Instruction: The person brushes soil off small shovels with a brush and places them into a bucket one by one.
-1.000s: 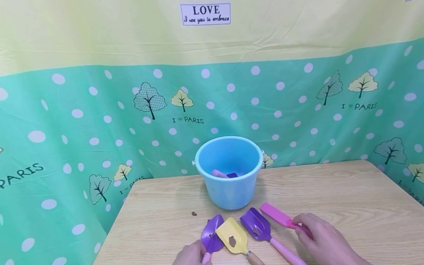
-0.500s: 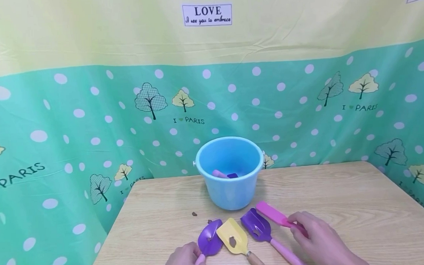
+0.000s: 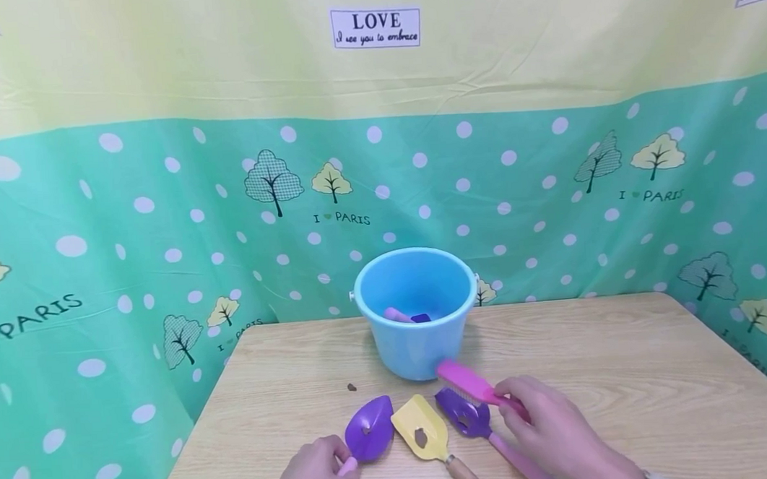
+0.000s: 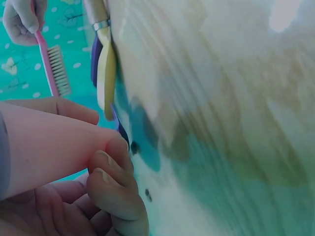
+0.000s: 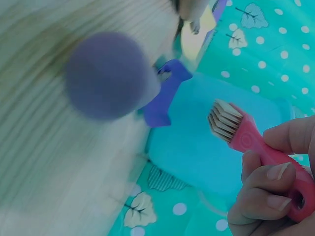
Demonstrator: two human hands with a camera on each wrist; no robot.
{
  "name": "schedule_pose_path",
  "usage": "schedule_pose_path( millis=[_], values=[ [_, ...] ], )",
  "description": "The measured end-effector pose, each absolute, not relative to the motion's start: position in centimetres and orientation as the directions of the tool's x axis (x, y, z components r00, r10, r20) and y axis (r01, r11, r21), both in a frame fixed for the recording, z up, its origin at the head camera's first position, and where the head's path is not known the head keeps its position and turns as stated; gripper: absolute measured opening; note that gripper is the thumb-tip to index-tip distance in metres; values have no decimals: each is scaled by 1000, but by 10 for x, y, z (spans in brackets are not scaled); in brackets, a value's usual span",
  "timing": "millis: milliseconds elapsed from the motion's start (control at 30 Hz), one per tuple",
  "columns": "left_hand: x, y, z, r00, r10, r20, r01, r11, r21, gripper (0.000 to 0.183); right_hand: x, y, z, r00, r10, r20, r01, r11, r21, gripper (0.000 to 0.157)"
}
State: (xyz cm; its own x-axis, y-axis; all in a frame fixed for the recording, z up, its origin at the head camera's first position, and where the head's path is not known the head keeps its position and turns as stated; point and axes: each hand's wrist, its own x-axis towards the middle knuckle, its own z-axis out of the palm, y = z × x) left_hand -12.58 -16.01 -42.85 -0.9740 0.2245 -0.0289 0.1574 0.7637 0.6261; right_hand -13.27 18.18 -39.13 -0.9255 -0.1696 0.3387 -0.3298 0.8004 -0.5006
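Note:
My left hand (image 3: 317, 471) grips the pink handle (image 4: 54, 147) of a purple pointed trowel (image 3: 370, 428) at the front of the table. A small brownish patch shows in its blade. In my right hand (image 3: 552, 422) is a pink brush (image 3: 465, 381), bristles down, pinched along its handle; the right wrist view shows its pale bristles (image 5: 225, 120). The brush head overlaps a purple square-edged scoop (image 3: 453, 404) with a pink handle. Between the purple tools lies a yellow scoop (image 3: 425, 422) with a wooden handle and a brown piece (image 3: 420, 437) in it.
Behind the tools stands a light blue bucket (image 3: 415, 350) with a pink-handled item (image 3: 397, 315) and a dark purple piece (image 3: 420, 318) inside. A small brown bit (image 3: 351, 387) lies on the wooden table (image 3: 287, 389). A green and yellow printed curtain (image 3: 281, 274) surrounds the table.
My left hand has drawn the pointed trowel leftward and turned it, so it is now apart from the yellow scoop. My right hand has carried the brush left, over the purple scoop.

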Motion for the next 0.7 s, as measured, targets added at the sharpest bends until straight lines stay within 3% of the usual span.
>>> schedule_pose_path(
  millis=[233, 700],
  values=[
    [-126, -169, -418, -970, 242, -32, 171, 769, 616, 10, -137, 161, -385, -964, -157, 216, -250, 815, -523, 23],
    [-129, -178, -407, -965, 249, -80, 143, 759, 635, 13, -145, 119, -388, -857, -407, 317, -515, 674, -529, 17]
  ],
)
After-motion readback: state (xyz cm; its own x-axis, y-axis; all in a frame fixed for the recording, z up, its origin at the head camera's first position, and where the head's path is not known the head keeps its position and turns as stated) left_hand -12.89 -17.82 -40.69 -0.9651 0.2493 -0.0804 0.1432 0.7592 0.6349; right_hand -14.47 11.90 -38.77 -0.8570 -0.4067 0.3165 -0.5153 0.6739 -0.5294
